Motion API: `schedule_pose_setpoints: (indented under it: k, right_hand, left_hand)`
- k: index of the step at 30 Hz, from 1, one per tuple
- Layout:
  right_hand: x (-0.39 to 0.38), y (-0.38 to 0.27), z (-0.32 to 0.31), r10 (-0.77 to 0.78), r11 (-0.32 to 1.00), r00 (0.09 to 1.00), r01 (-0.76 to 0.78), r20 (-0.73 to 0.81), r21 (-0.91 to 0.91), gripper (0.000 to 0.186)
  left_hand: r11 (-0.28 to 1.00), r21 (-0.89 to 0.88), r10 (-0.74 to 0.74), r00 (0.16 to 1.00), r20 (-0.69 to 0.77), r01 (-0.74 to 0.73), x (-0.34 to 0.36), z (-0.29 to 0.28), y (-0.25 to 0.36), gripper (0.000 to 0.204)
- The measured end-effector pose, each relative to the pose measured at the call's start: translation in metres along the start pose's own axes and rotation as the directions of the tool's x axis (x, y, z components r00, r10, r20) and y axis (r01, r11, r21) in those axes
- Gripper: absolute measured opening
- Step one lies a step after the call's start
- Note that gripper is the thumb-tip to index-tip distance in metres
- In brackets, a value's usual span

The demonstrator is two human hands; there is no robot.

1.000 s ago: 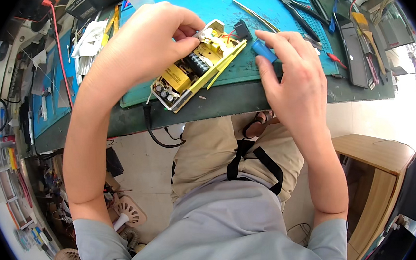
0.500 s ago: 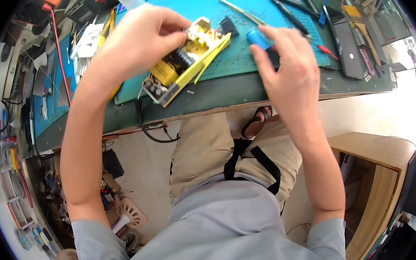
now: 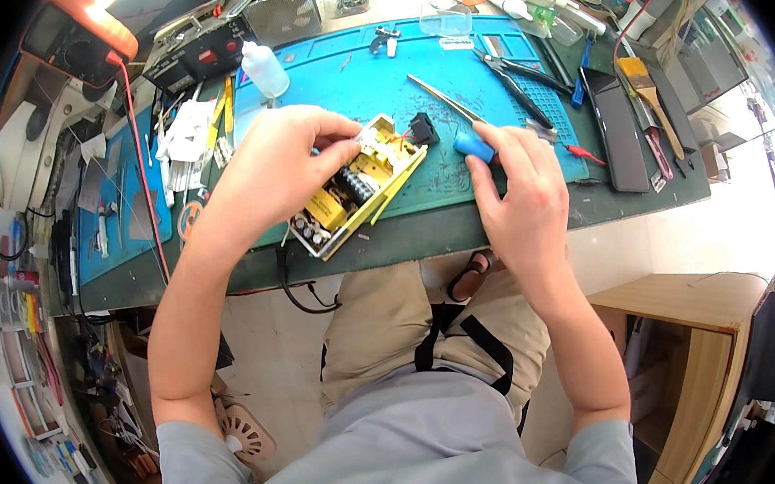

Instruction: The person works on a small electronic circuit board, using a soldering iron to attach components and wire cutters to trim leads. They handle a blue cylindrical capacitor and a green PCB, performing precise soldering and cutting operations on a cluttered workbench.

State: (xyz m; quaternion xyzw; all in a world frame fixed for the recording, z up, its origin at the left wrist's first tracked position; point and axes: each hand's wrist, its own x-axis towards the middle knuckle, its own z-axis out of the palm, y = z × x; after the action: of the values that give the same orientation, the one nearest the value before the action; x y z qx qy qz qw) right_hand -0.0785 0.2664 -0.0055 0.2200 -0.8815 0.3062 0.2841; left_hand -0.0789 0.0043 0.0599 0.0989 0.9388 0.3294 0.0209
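My left hand [image 3: 294, 162] has its fingers closed at the upper left edge of a yellow open circuit assembly [image 3: 374, 177], gripping it there; the board carries a black coil and small capacitors, and a black part [image 3: 424, 128] on red wires lies at its top. What exactly the fingertips pinch is hidden. My right hand [image 3: 523, 198] holds a blue cylindrical piece [image 3: 471, 145] between thumb and fingers, just right of the assembly. Tweezers [image 3: 440, 94] lie beyond it on the blue mat [image 3: 345, 84].
A squeeze bottle [image 3: 264, 71] stands behind my left hand. Pliers [image 3: 518, 84], a dark phone [image 3: 618, 142], a brush [image 3: 646, 85] and a red clip lead are at the right. A multimeter [image 3: 71, 35], boxy device [image 3: 197, 59] and paper scraps crowd the left.
The view has tilted, so the bench and both hands appear lower and more of the bench's back shows. The hands keep nearly the same grips.
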Motion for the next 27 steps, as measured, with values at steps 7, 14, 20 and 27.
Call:
schedule_pose_setpoints:
  k: [7, 14, 20, 27]
  right_hand:
    - [-0.002, 0.0, 0.002, 0.013, 1.0, 1.0, -0.013, -0.021, 0.013, 0.035]
    - [0.0, -0.001, 0.001, 0.029, 0.998, 1.0, -0.029, 0.01, 0.062, 0.042]
    - [0.004, -0.002, -0.002, 0.051, 0.994, 0.998, -0.054, 0.037, 0.092, 0.044]
    - [0.003, -0.002, -0.001, 0.041, 0.995, 0.999, -0.042, 0.008, 0.095, 0.043]
  left_hand:
    - [1.0, 0.023, 0.014, 1.0, -0.001, -0.014, 0.0, -0.001, 0.003, 0.02]
    - [0.989, 0.141, 0.073, 0.986, -0.148, -0.052, -0.006, 0.012, 0.012, 0.014]
    - [0.996, 0.093, 0.019, 0.987, -0.162, -0.004, -0.01, 0.016, 0.016, 0.022]
    - [0.997, -0.063, -0.047, 0.971, -0.236, 0.033, -0.039, 0.007, 0.008, 0.045]
